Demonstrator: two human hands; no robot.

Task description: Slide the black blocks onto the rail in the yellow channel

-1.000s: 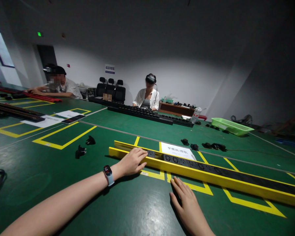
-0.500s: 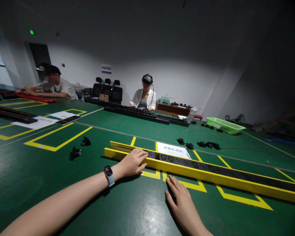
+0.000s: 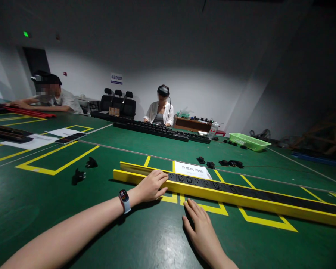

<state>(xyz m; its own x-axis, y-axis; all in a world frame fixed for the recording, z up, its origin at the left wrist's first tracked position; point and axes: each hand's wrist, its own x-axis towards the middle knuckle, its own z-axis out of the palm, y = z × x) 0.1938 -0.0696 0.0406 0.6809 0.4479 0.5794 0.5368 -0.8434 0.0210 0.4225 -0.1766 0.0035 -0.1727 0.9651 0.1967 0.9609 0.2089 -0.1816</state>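
A long yellow rail (image 3: 201,192) with a channel shape lies across the table in front of me. Black socket modules (image 3: 197,181) sit in a row inside it. My left hand (image 3: 152,185), with a watch on its wrist, reaches over the rail's front wall. Its fingers are bent onto the left end of the nearest socket module (image 3: 171,177), and the thumb rests outside the wall. Those fingers hide part of the module. My right hand (image 3: 200,226) lies on the table just in front of the rail, fingers stretched out and holding nothing.
Black plug-like parts (image 3: 78,176) lie left of the rail; several more (image 3: 211,164) are behind it near a paper label (image 3: 193,170). A green basket (image 3: 249,142) stands at the back right. Two people sit across the table, by black strips (image 3: 156,131) and red rails (image 3: 30,111).
My left hand has slid right along the rail, and the gap between its socket module and the others has closed. The view has turned slightly right. My right hand stays beside the rail.
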